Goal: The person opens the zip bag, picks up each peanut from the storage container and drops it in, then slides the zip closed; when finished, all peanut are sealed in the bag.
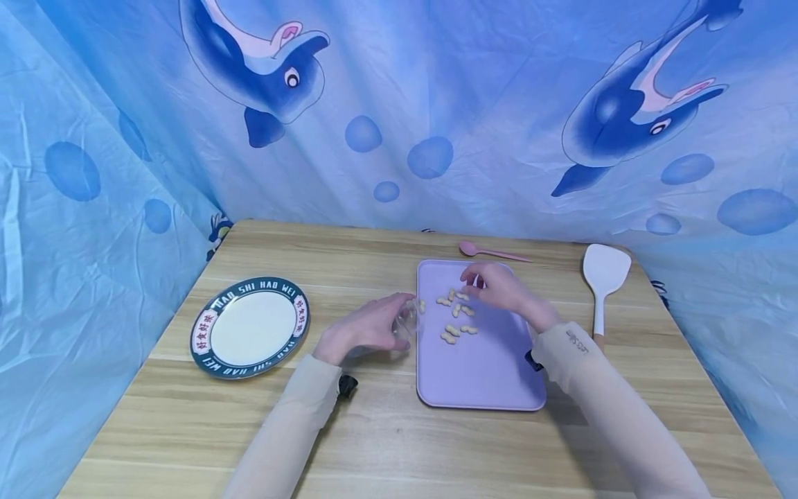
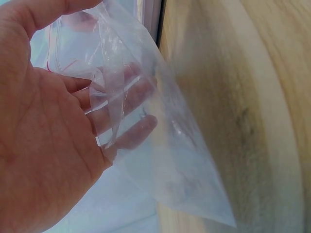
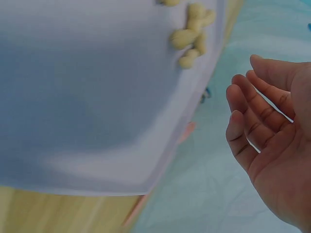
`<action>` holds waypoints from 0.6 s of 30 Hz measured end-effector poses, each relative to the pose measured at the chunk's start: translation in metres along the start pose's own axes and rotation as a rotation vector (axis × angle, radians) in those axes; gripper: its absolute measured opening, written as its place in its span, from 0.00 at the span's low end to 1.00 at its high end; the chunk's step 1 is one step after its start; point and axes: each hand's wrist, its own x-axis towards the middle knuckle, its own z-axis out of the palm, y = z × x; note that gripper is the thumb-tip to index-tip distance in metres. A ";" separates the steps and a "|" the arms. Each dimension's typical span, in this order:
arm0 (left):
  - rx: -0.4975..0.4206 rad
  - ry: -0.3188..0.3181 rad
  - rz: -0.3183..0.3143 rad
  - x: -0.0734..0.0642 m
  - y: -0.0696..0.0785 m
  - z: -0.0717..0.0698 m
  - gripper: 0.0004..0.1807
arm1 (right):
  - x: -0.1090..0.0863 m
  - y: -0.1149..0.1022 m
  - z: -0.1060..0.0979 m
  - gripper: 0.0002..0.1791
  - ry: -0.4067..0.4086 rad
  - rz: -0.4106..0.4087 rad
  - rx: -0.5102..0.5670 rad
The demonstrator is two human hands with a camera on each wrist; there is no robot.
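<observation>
- Peanuts [image 1: 456,310]: loose on the upper half of the lilac tray [image 1: 480,378], right of centre in the frame; individual long axes mixed, tray's long axis running top to bottom.
- Key relation: the main cluster lies between your hands, just lower left of your right hand [image 1: 501,287], which is the nearer. Your left hand [image 1: 368,326] is beside the tray's left rim.
- Left: you hold a clear plastic bag [image 2: 175,160], thumb above, other fingers showing through the film.
- Right: fingers loosely bent, thumb apart from them; nothing held. The right wrist view shows this palm bare; the head view shows mostly the back of the hand.
- The left wrist view shows the bag's red line and drooping corner; from the head it is only a glint. Cannot tell whether the peanut near the bag touches it.
</observation>
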 end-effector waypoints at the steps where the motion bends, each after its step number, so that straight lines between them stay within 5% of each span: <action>1: 0.002 0.001 0.001 0.000 0.000 0.000 0.53 | 0.000 0.004 0.002 0.09 0.000 -0.001 -0.002; 11: 0.000 0.003 -0.006 0.001 -0.002 0.002 0.53 | 0.000 0.023 0.020 0.03 -0.064 0.044 0.106; 18: -0.007 0.004 -0.009 0.000 -0.002 0.003 0.53 | 0.000 0.025 0.026 0.04 -0.090 0.058 0.088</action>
